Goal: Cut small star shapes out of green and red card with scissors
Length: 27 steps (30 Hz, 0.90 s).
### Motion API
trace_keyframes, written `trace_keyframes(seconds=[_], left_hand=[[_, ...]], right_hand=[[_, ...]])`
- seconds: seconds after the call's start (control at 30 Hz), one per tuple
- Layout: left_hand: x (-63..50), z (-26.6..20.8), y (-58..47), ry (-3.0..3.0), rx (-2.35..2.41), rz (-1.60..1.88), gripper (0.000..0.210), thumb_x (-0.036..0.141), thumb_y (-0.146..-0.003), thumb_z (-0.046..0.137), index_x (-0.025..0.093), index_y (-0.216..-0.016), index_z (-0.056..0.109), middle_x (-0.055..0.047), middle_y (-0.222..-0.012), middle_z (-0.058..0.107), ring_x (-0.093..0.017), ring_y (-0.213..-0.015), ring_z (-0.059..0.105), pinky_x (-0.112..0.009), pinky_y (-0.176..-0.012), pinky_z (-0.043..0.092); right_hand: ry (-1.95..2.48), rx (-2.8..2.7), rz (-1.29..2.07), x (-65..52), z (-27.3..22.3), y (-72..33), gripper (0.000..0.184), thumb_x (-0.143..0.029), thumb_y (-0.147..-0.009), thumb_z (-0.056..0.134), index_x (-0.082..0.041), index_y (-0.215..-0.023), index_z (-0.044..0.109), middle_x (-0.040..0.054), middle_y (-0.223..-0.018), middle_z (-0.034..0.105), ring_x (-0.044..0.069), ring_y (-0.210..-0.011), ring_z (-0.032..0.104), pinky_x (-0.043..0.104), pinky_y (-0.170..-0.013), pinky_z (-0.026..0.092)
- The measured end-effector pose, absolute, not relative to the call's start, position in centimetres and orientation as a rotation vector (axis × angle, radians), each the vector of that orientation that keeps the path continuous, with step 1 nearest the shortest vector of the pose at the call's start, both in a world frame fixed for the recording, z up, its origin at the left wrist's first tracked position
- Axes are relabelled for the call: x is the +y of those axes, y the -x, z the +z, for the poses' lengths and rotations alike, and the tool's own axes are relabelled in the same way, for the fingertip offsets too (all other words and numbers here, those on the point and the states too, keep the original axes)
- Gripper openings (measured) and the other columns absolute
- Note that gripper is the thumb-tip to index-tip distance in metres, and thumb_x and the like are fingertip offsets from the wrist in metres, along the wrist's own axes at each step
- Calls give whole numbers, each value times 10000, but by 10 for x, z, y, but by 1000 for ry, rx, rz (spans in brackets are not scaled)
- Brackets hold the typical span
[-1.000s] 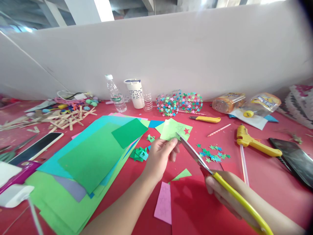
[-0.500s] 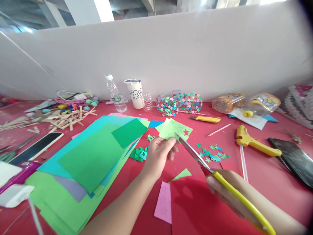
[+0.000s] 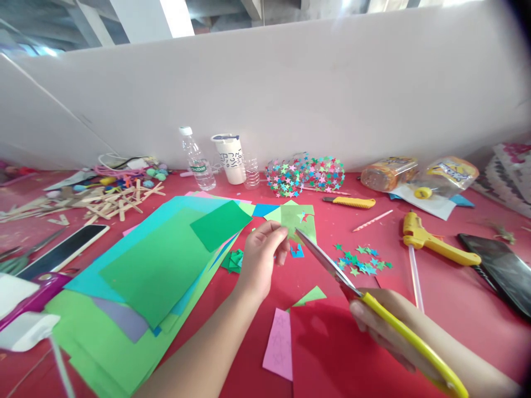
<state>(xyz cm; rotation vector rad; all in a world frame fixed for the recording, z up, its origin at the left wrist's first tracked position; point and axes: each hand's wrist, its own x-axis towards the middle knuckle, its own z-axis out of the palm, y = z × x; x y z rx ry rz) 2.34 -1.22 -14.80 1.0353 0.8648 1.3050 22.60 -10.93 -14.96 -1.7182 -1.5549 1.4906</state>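
My left hand (image 3: 259, 258) pinches a light green paper piece (image 3: 295, 221) with a star-shaped hole, held above the red table. My right hand (image 3: 384, 326) grips yellow-handled scissors (image 3: 357, 287); the blades point up-left and their tips touch the paper's lower edge. A pile of small cut-out stars (image 3: 360, 261) lies just right of the blades. A small blue scrap (image 3: 297, 252) lies under the paper.
Large green, teal and blue sheets (image 3: 157, 265) cover the left. A red sheet (image 3: 327, 348) and pink scrap (image 3: 280, 344) lie near me. A glue gun (image 3: 435, 240), yellow knife (image 3: 350, 202), star-covered bottle (image 3: 305, 174), water bottle (image 3: 197, 160), cup (image 3: 230, 157), craft sticks (image 3: 103, 202) and phones (image 3: 498, 271) surround.
My left hand has turned the green paper, so it now stands darker and more upright. The scissors stayed almost still at its edge.
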Motion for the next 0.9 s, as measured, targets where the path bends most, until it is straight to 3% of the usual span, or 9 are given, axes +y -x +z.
trace_keyframes(seconds=[0.2, 0.47, 0.67, 0.9], left_hand=[[-14, -148, -26, -988, 767, 1172, 233, 331, -845, 678, 148, -713, 623, 17, -607, 627, -51, -447, 491, -170, -421, 343], [-16, -149, -28, -990, 792, 1251, 129, 255, -843, 668, 169, -757, 624, 33, -625, 644, -61, -480, 534, -170, -458, 387], [-14, -146, -24, -1158, 817, 1294, 180, 242, -869, 620, 173, -703, 610, 36, -612, 616, -67, -498, 532, -184, -479, 389], [-14, -143, -21, -1197, 821, 1228, 183, 239, -844, 617, 182, -670, 611, 38, -589, 607, -71, -483, 511, -193, -468, 378]], right_hand=[[1666, -1568, 1481, -108, -158, -228, 594, -824, -841, 427, -261, -667, 349, -126, -406, 325, 48, -306, 249, 211, -359, 142], [1690, -1597, 1527, -105, -159, -229, 614, -852, -833, 403, -257, -684, 362, -132, -408, 331, 39, -330, 170, 199, -338, 159], [1596, -1735, 1480, -106, -155, -233, 642, -878, -821, 372, -245, -713, 386, -114, -509, 313, 60, -346, 301, 208, -353, 170], [1508, -1816, 1462, -108, -153, -234, 632, -862, -850, 338, -244, -718, 376, -94, -596, 302, 68, -392, 318, 221, -356, 196]])
